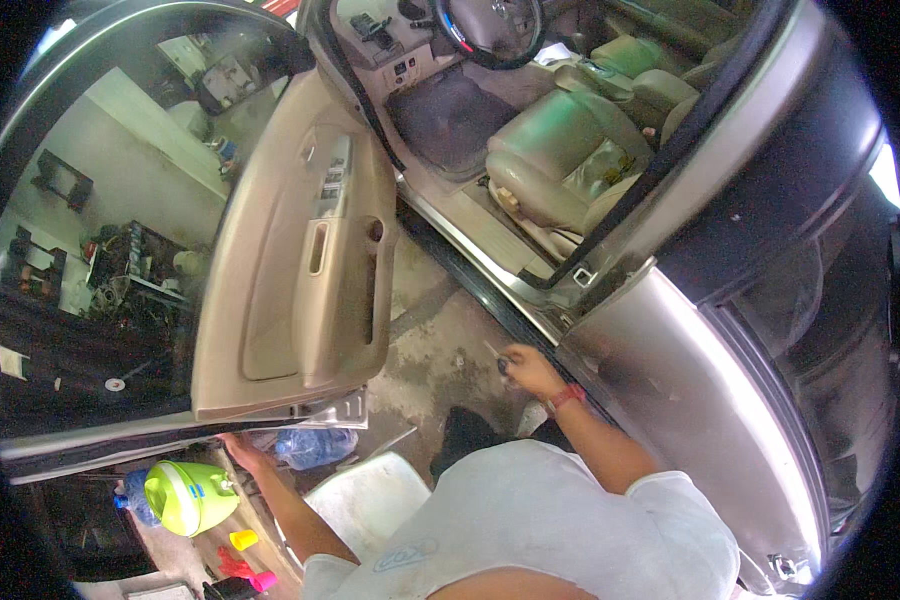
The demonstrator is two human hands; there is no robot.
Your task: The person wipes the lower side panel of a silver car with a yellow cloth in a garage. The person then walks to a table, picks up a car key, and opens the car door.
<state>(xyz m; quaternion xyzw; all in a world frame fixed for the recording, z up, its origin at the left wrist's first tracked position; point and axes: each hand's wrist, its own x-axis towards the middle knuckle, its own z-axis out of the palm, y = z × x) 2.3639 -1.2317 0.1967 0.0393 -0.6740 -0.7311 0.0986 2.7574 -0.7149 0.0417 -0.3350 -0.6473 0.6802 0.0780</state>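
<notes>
A beige-trimmed car door [270,330] stands swung out on my left. My left hand [246,452] is at its near edge, with the fingers mostly hidden behind that edge. Low over the floor, beside the car's sill, my right hand [533,370] is closed on a small car key [502,361] with a dark head and a thin pale blade pointing away from me. On that wrist is a red watch [567,396]. Through the doorway shows the beige driver's seat [560,150], with the steering wheel [490,30] beyond it.
The closed rear door [670,370] lies to my right. Below the open door are a clear bluish plastic bottle [315,447], a lime-green jug [190,497], a yellow cup [243,540] and a pink cup [263,581]. A white seat-like surface [370,495] is by my left arm.
</notes>
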